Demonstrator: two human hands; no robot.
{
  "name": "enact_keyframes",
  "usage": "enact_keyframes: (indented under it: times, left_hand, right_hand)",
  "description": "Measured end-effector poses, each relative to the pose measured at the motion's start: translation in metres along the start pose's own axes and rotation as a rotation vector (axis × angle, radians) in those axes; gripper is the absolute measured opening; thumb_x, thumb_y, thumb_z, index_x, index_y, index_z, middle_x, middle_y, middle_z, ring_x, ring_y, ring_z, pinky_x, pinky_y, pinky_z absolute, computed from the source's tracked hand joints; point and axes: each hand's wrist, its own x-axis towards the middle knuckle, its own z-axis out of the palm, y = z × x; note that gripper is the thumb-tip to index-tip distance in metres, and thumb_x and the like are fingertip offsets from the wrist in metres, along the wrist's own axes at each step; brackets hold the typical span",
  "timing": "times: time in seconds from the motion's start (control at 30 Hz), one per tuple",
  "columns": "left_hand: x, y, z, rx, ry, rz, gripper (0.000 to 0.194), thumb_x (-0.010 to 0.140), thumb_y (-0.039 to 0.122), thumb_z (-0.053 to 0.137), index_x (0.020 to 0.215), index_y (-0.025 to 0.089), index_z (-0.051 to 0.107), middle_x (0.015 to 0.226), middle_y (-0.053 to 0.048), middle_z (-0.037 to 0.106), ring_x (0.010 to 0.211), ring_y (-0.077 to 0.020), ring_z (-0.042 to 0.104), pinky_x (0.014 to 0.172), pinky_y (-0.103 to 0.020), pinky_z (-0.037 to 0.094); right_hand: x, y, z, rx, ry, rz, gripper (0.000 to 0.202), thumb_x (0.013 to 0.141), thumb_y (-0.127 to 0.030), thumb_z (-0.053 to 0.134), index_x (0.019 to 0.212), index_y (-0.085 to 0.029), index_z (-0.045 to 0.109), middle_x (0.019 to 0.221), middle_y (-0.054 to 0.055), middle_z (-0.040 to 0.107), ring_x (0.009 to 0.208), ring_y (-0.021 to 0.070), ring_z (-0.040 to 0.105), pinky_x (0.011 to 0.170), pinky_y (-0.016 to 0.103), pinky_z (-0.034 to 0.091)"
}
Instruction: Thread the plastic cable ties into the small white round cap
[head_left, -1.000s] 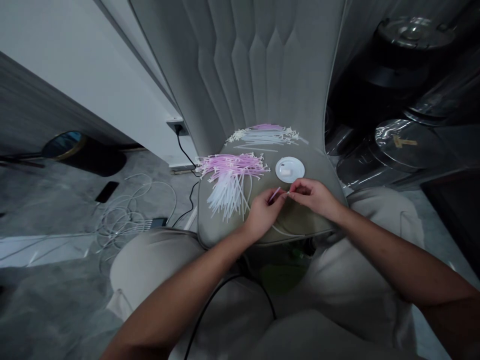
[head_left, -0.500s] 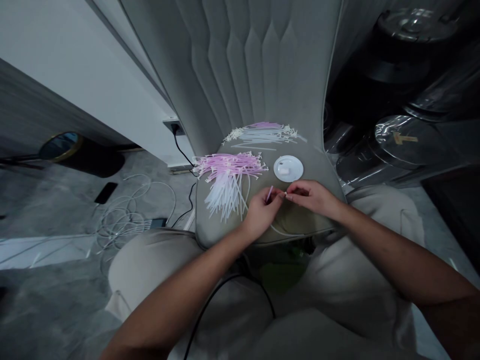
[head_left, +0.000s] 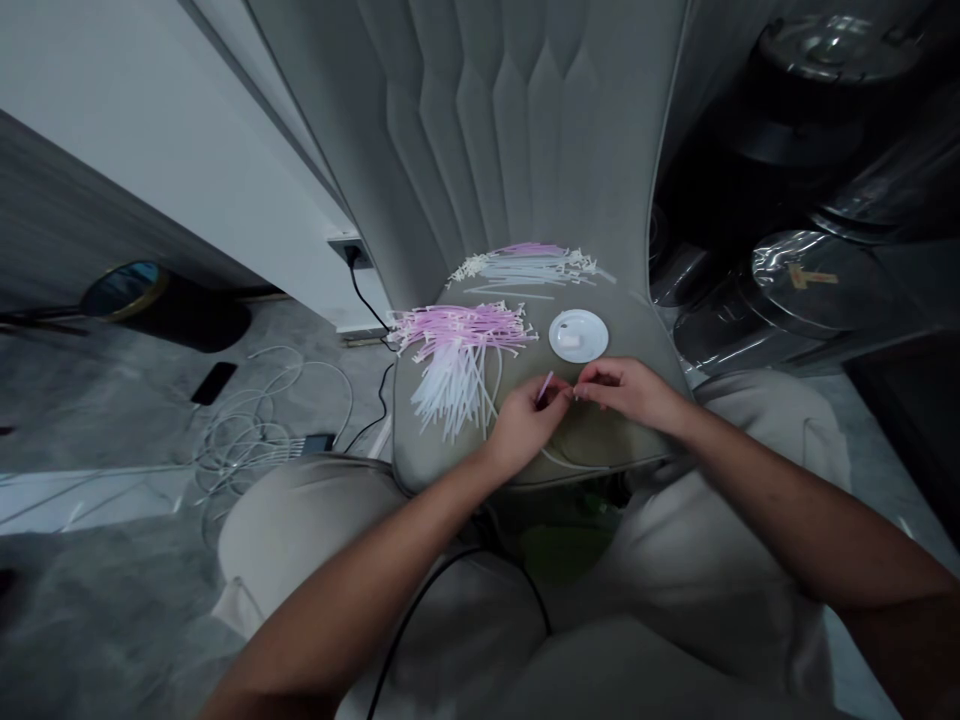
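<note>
My left hand (head_left: 521,425) is closed on a thin pink tube (head_left: 545,386), whose end pokes up between the fingers. Facing it, my right hand (head_left: 630,392) pinches at the left fingertips, over a small pale bit too tiny to make out. Just beyond the hands sits a white oval dish (head_left: 556,345) with a small white piece in it. To the left lies a pile of pink tubes (head_left: 465,322) with pale ends, and white tubes (head_left: 450,390) fan out below it. Farther back rests a row of white tubes (head_left: 532,270) with pale tips and some pink ones.
All this lies on a grey padded chair seat (head_left: 630,300). A long white cord (head_left: 574,466) curves near its front edge. Coiled cables (head_left: 251,430) and a black phone-like slab (head_left: 214,383) are on the floor left. Clear-lidded cylinders (head_left: 802,280) stand right.
The pink tube leans a little more to the right. My fingertips have shifted slightly, still meeting each other; the piles and dish stay put.
</note>
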Motion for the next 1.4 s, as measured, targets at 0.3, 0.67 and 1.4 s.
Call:
enact_keyframes:
  times: [0.3,0.67,1.4]
  left_hand:
    - [0.000,0.000,0.000,-0.040,0.037,0.040,0.024,0.087,0.038,0.056,0.091,0.016,0.065,0.075,0.000,0.062,0.066,-0.0116,0.051,0.062,-0.023,0.039]
    - [-0.005,-0.010,0.004,0.146,0.050,0.112,0.019,0.085,0.033,0.059,0.094,0.018,0.068,0.079,-0.003,0.069,0.068,-0.0137,0.059,0.065,-0.025,0.043]
    - [0.001,0.001,0.002,-0.142,0.054,-0.060,0.022,0.086,0.038,0.057,0.079,0.017,0.061,0.063,0.004,0.048,0.059,-0.0104,0.042,0.058,-0.024,0.033]
  right_hand:
    - [0.000,-0.005,-0.002,0.147,-0.047,0.039,0.023,0.077,-0.039,0.065,0.077,-0.015,0.064,0.070,0.000,0.062,0.053,0.0077,0.048,0.053,0.024,0.038]
    - [0.001,0.000,0.006,0.228,0.008,0.087,0.025,0.077,-0.041,0.063,0.074,-0.016,0.062,0.065,-0.002,0.058,0.050,0.0075,0.045,0.051,0.024,0.033]
    - [-0.002,0.002,0.010,-0.078,0.131,-0.147,0.020,0.083,-0.038,0.061,0.087,-0.019,0.065,0.075,0.001,0.063,0.063,0.0123,0.051,0.059,0.026,0.039]
